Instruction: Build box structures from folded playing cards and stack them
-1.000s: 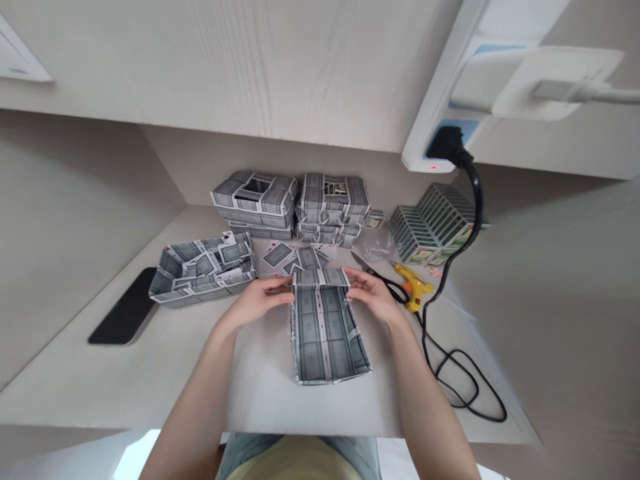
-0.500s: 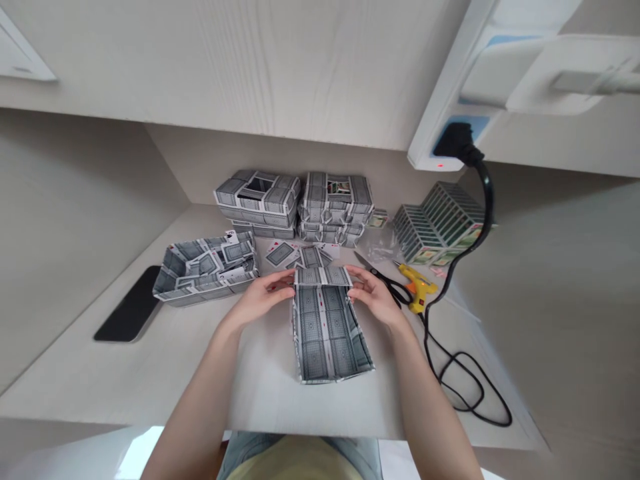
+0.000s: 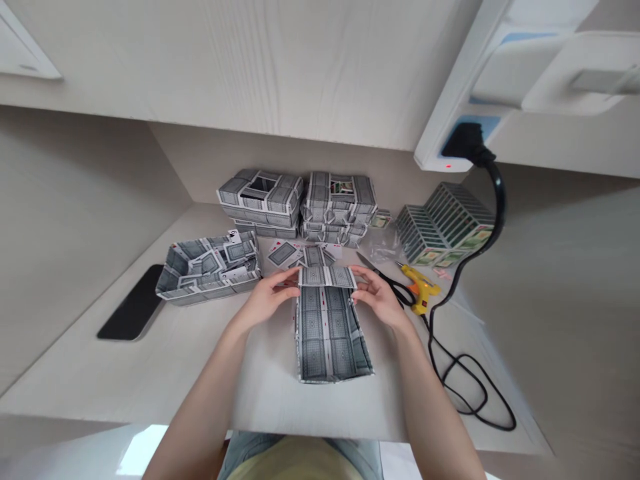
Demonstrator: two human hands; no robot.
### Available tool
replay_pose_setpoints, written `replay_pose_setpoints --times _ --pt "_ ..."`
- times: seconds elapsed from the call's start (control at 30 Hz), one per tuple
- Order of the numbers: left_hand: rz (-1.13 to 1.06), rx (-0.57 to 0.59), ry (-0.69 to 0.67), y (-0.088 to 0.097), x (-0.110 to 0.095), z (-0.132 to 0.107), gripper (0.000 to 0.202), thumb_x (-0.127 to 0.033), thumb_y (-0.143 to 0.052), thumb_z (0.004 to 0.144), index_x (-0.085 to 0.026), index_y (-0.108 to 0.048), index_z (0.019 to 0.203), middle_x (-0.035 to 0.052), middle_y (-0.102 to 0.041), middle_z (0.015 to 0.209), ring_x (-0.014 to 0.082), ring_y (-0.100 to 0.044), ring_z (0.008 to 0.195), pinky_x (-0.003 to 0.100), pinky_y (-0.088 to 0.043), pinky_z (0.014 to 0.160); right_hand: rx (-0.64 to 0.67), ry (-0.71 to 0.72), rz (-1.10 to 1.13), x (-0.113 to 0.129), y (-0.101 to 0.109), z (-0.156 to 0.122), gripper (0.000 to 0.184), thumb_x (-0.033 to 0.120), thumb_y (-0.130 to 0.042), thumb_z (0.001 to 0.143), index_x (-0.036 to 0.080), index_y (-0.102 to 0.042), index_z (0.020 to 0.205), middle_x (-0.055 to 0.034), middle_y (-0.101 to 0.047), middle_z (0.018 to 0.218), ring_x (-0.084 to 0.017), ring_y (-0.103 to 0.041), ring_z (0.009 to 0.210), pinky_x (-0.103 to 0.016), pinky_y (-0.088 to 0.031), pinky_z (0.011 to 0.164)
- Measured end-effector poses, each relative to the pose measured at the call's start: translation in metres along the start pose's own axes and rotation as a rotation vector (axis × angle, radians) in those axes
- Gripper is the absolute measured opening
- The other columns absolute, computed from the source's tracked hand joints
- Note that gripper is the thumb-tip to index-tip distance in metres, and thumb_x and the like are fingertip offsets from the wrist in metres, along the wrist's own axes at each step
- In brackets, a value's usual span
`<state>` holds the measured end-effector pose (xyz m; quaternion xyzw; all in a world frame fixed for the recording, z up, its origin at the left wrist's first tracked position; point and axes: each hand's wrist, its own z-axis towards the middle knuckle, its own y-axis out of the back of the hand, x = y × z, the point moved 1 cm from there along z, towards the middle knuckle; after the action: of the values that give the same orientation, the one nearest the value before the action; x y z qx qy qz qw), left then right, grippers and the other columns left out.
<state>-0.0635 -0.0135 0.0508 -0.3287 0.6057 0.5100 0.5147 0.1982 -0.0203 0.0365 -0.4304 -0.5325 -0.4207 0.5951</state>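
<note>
Playing-card panel (image 3: 330,340) - grey-backed cards joined into a long folded piece, lying on the white desk (image 3: 150,380) right in front of the person, its far end turned up as a flap. Left hand (image 3: 267,301) and right hand (image 3: 380,299) sit either side of that flap, both half open, fingers (image 3: 290,280) at its edges - touching, but can't tell if it's a firm pinch. Just past the flap: loose playing cards (image 3: 315,257). Left of the left hand, an open card tray (image 3: 207,272) with cards lying inside; beyond, two stacks of card boxes (image 3: 260,200) (image 3: 340,203). Right of the right hand, black-handled scissors (image 3: 395,287) and a yellow glue gun (image 3: 420,288), near a clear plastic bag (image 3: 383,243) and stepped rows of card decks (image 3: 445,223). Black cable (image 3: 495,200) runs from a wall-mounted power strip (image 3: 450,150) across the desk - phone (image 3: 133,302) far left.
</note>
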Motion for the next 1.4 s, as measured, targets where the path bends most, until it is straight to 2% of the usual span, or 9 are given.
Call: replay_pose_setpoints --times 0.2,0.4,0.7,0.8,0.93,1.0,1.17,1.4 --pt "-0.008 -0.028 -0.018 -0.004 -0.002 -0.001 0.048 -0.035 -0.062 0.071 -0.02 -0.055 0.116 0.0055 -0.061 0.102 0.0195 -0.057 0.094 0.036 -0.046 0.086 -0.019 0.002 -0.003 -0.002 0.002 0.001 0.049 0.023 -0.067 0.067 0.028 -0.054 0.114 -0.0054 -0.051 0.116 -0.013 -0.053 0.07 -0.027 -0.048 0.058" --pt "0.018 0.017 -0.055 -0.006 0.0 -0.004 0.044 -0.031 -0.061 0.073 -0.021 -0.05 0.115 0.0053 -0.059 0.103 0.0186 -0.056 0.095 0.035 -0.045 0.087 -0.019 -0.003 0.02 0.002 0.001 -0.001 0.053 0.021 -0.068 0.065 0.029 -0.053 0.115 -0.0046 -0.049 0.118 -0.013 -0.052 0.07 -0.025 -0.047 0.054" --pt "-0.024 0.095 -0.071 -0.001 0.0 -0.004 0.048 -0.029 -0.06 0.075 -0.022 -0.045 0.12 0.0064 -0.055 0.108 0.0184 -0.053 0.099 0.034 -0.044 0.088 0.044 -0.053 0.085 0.0 0.003 0.0 0.057 0.019 -0.071 0.063 0.031 -0.052 0.115 -0.0035 -0.047 0.122 -0.013 -0.054 0.077 -0.025 -0.048 0.061" --pt "-0.055 0.145 -0.038 0.004 -0.003 -0.005 0.048 -0.031 -0.06 0.076 -0.022 -0.045 0.121 0.0068 -0.055 0.11 0.0185 -0.054 0.098 0.034 -0.044 0.088 0.064 -0.074 0.101 0.001 0.002 -0.002 0.056 0.022 -0.072 0.063 0.03 -0.052 0.114 -0.0039 -0.048 0.122 -0.013 -0.055 0.078 -0.026 -0.049 0.063" --pt "-0.082 0.177 -0.021 0.006 -0.01 -0.007 0.049 -0.036 -0.061 0.074 -0.021 -0.047 0.119 0.0072 -0.055 0.113 0.0184 -0.054 0.096 0.032 -0.045 0.084 0.065 -0.076 0.145 0.003 -0.001 -0.003 0.043 0.032 -0.066 0.072 0.028 -0.053 0.112 -0.005 -0.05 0.115 -0.011 -0.054 0.069 -0.027 -0.049 0.061" --pt "-0.088 0.144 -0.015 0.003 -0.012 -0.007 0.048 -0.04 -0.059 0.074 -0.02 -0.049 0.117 0.0074 -0.056 0.111 0.0179 -0.054 0.092 0.031 -0.045 0.081 0.03 -0.07 0.145 0.003 -0.002 -0.003 0.037 0.035 -0.063 0.074 0.027 -0.054 0.109 -0.0046 -0.051 0.111 -0.009 -0.052 0.063 -0.025 -0.048 0.057" --pt "-0.066 -0.042 0.071 -0.006 -0.012 -0.005 0.04 -0.043 -0.058 0.074 -0.018 -0.055 0.106 0.0045 -0.058 0.1 0.0161 -0.053 0.085 0.03 -0.042 0.081 0.001 -0.055 0.11 0.002 -0.006 -0.001 0.033 0.033 -0.065 0.073 0.028 -0.054 0.104 -0.0016 -0.052 0.103 -0.008 -0.051 0.059 -0.023 -0.047 0.053" --pt "-0.214 0.004 0.133 -0.006 -0.008 -0.004 0.041 -0.038 -0.064 0.071 -0.019 -0.055 0.106 0.0035 -0.059 0.097 0.0163 -0.053 0.086 0.031 -0.039 0.082 0.037 -0.052 0.106 0.006 -0.007 -0.001 0.032 0.031 -0.066 0.073 0.028 -0.053 0.102 -0.0007 -0.052 0.098 -0.009 -0.051 0.061 -0.024 -0.046 0.055"
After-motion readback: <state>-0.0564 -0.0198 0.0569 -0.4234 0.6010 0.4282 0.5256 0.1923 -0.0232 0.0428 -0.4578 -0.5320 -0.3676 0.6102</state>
